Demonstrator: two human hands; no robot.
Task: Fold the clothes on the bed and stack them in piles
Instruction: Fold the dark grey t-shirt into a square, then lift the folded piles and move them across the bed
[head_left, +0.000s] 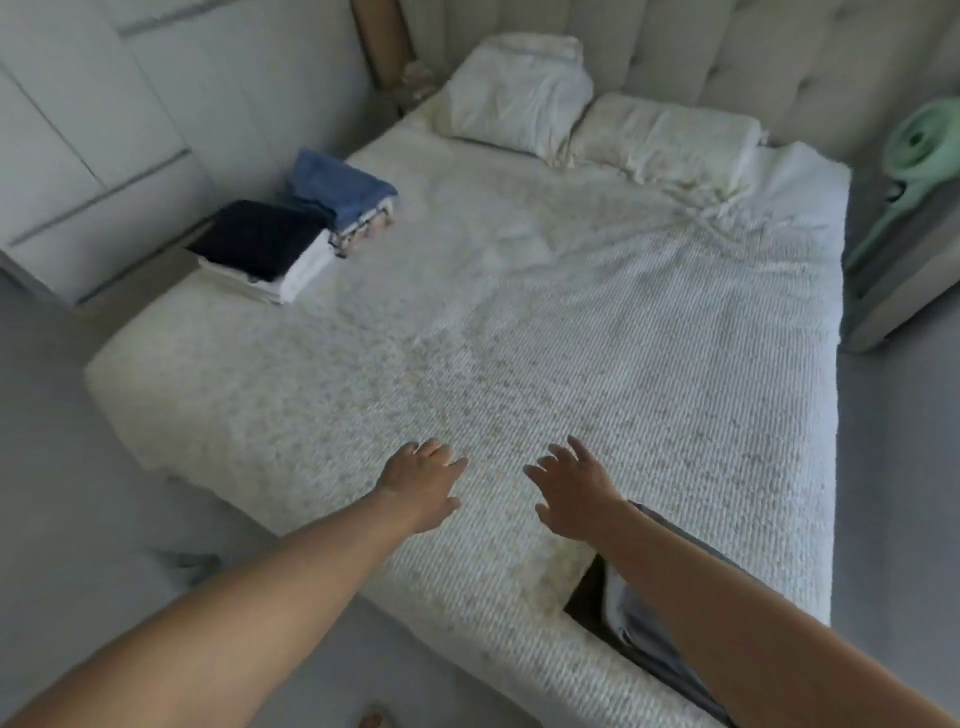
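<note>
Two piles of folded clothes stand at the far left edge of the bed. The nearer pile has a dark navy piece on top of white ones. Behind it, the other pile is topped by a blue piece. Both my arms reach out over the near end of the bed. My left hand and my right hand are side by side with fingers spread, and neither holds anything. A grey cloth shows under my right forearm at the bed's near edge, mostly hidden.
Two white pillows lie at the padded headboard. White cupboard doors stand left of the bed. A rolled green mat leans at the right. Grey floor surrounds the bed.
</note>
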